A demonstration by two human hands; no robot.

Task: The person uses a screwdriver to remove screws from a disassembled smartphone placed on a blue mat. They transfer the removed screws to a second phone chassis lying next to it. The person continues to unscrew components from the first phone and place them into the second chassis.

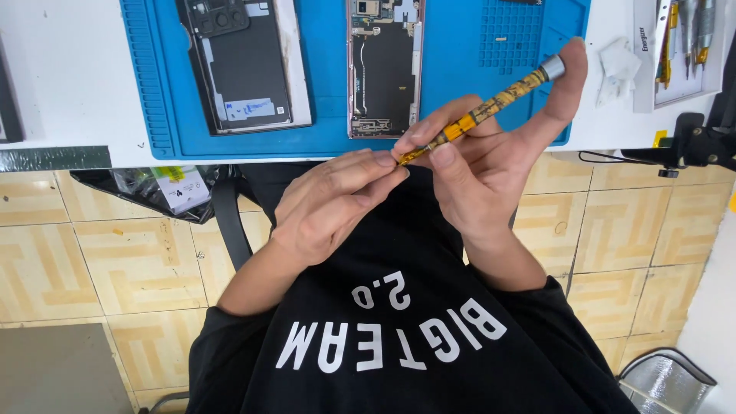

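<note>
Above lap | right hand grips screwdriver, tip lower-left | left hand pinches tip

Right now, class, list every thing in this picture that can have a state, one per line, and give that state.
Precision screwdriver: lifted off the mat, held in the right hand, left hand fingertips at its tip.
Phone body: opened, internals exposed, flat on the blue mat.
Phone back cover: removed, lying inner side up.

Opened phone just beyond hands
</note>
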